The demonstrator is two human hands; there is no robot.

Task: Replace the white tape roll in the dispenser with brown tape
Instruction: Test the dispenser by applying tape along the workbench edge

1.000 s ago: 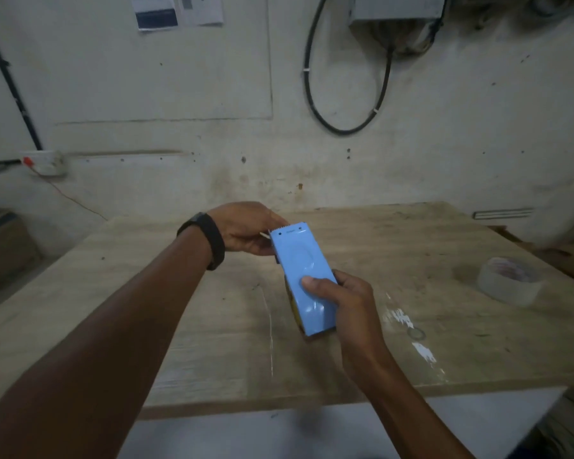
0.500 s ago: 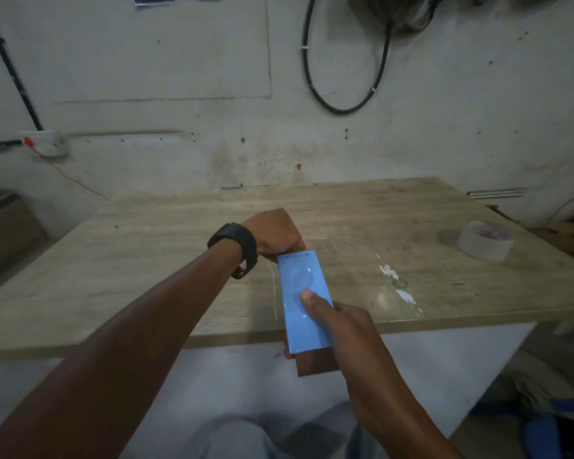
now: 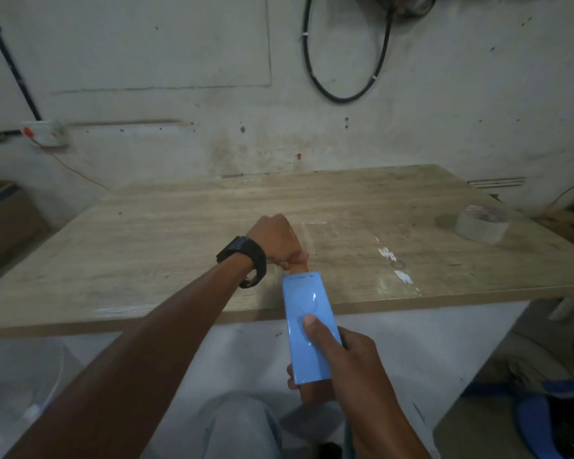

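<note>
The right hand [image 3: 355,366] grips the blue dispenser [image 3: 309,329], thumb pressed on its top face. Just beyond, the left hand [image 3: 275,241] pinches the brown tape [image 3: 299,268] at the dispenser's far end. Well off to the right of both hands, the white tape roll [image 3: 481,223] lies on the table [image 3: 179,233].

The dispenser [image 3: 309,329] is glossy light blue, with a strip of brown tape [image 3: 300,268] showing at its far end. The wristwatch [image 3: 246,260] is black. The table [image 3: 179,233] is pale wood grain with white smears. The tape roll [image 3: 481,223] on it is whitish, translucent. The wall cable [image 3: 345,94] is black.
</note>
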